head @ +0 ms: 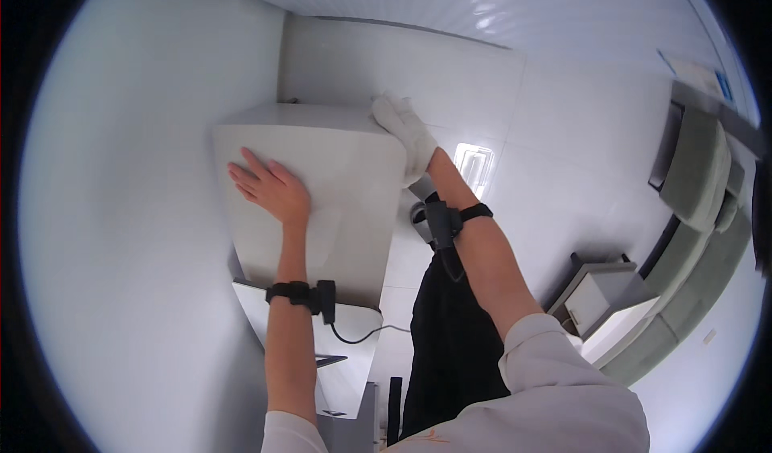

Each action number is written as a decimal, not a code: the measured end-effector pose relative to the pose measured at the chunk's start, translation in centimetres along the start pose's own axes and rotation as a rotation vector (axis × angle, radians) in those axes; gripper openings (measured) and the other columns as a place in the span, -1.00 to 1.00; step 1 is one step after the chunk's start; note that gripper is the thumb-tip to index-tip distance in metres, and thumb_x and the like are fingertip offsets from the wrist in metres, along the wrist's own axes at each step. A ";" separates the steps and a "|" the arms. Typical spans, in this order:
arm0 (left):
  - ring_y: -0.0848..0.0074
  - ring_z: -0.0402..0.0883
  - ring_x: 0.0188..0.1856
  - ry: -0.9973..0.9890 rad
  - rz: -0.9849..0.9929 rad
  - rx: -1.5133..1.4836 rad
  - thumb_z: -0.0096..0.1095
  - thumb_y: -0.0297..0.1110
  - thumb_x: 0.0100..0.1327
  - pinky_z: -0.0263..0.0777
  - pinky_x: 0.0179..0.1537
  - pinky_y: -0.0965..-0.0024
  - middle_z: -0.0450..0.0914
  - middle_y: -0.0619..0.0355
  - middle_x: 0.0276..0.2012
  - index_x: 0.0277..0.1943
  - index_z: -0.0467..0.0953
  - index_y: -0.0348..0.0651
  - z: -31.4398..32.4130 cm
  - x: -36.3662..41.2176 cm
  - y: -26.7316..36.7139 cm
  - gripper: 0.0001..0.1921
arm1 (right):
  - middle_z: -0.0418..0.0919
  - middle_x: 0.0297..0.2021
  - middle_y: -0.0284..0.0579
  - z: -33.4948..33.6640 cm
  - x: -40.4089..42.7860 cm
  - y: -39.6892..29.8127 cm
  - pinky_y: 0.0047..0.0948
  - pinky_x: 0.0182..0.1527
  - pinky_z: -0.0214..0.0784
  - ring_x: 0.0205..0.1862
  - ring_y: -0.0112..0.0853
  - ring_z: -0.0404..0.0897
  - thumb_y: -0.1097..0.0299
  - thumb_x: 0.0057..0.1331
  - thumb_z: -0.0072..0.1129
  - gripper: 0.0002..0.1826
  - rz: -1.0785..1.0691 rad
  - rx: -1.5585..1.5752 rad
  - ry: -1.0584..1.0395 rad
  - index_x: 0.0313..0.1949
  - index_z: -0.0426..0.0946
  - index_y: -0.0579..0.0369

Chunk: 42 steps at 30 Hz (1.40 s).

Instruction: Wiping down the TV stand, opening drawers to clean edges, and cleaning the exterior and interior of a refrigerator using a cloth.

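My left hand (274,191) lies flat on the pale top of a white cabinet or table (356,212), its fingers spread and nothing in them. At the rounded far right corner of that top, my right hand is almost wholly covered by a white cloth (403,130). The cloth touches the corner and hangs over the side; the fingers beneath it are hidden. Each forearm bears a black strap with a small device: one on the left wrist (322,301), one on the right forearm (445,224). A thin cable runs from the left device.
A white wall (132,169) borders the left side. Nearer me is a white panel (356,332) with dark triangular parts. Glossy floor tiles (561,151) reflect a light. To the right stand a small cabinet (603,308) and a grey-green sofa (693,290).
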<state>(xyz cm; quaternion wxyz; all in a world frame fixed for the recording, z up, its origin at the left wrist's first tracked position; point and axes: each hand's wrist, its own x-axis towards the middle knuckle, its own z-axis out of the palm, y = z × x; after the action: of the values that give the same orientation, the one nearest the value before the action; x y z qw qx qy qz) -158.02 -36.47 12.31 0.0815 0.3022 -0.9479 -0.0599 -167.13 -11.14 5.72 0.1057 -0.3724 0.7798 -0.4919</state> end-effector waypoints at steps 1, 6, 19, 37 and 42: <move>-0.17 -0.09 0.53 0.002 0.027 0.000 -0.32 -0.10 0.54 -0.22 0.47 -0.15 -0.07 -0.38 0.49 0.52 0.06 -0.14 0.1 0.4 -0.2 -0.41 | 0.30 0.29 0.23 0.3 -0.4 -0.6 0.11 0.45 -0.13 0.42 0.19 0.09 0.12 0.18 0.24 -0.05 0.219 -0.072 -0.058 0.41 0.02 0.41; -0.16 -0.08 0.52 -0.021 0.017 0.034 -0.27 -0.03 0.54 -0.17 0.46 -0.12 -0.05 -0.37 0.49 0.53 0.04 -0.15 0.1 2.1 -3.4 -0.38 | -0.10 0.50 0.21 12.4 -6.8 -4.3 -0.21 0.53 -0.39 0.53 -0.01 -0.11 0.26 0.50 -0.15 -0.27 0.498 -0.119 0.377 0.52 -0.20 0.25; -0.28 -0.30 0.54 -0.477 0.370 0.084 -0.05 -0.07 0.47 -0.29 0.48 -0.21 -0.32 -0.44 0.51 0.53 -0.22 -0.40 -6.5 -16.8 3.1 -0.19 | -0.18 0.56 -0.14 23.1 -17.3 -17.6 -0.36 0.55 -0.43 0.56 -0.30 -0.19 0.18 0.56 -0.22 -0.27 0.774 1.070 0.444 0.54 -0.28 0.15; -0.16 0.02 0.51 -0.575 0.042 0.104 0.00 -0.52 0.26 0.04 0.46 -0.01 -0.03 -0.40 0.48 0.44 0.11 -0.41 -7.3 -14.1 4.7 -0.34 | 0.47 0.03 -0.16 0.0 -4.4 -5.9 -0.47 -0.13 0.35 -0.15 -0.37 0.46 -0.09 0.54 -0.18 -0.37 1.072 1.231 -0.283 0.42 0.16 0.01; -0.08 0.57 0.09 -0.849 -0.440 -0.698 0.06 -0.37 0.32 0.43 0.14 0.05 0.60 -0.28 0.03 0.23 0.43 -0.28 -15.0 -21.5 6.2 -0.57 | 0.54 -0.09 -0.18 -14.0 -6.0 -20.2 -0.50 -0.28 0.40 -0.30 -0.39 0.49 -0.13 0.52 -0.17 -0.37 1.210 1.242 -0.596 0.39 0.23 0.00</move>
<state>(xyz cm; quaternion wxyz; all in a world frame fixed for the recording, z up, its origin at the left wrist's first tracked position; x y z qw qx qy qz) -141.33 -19.92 25.47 -0.2247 0.3966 -0.7366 -0.4995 -160.73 -2.20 28.55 0.7232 0.1117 0.3780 -0.5672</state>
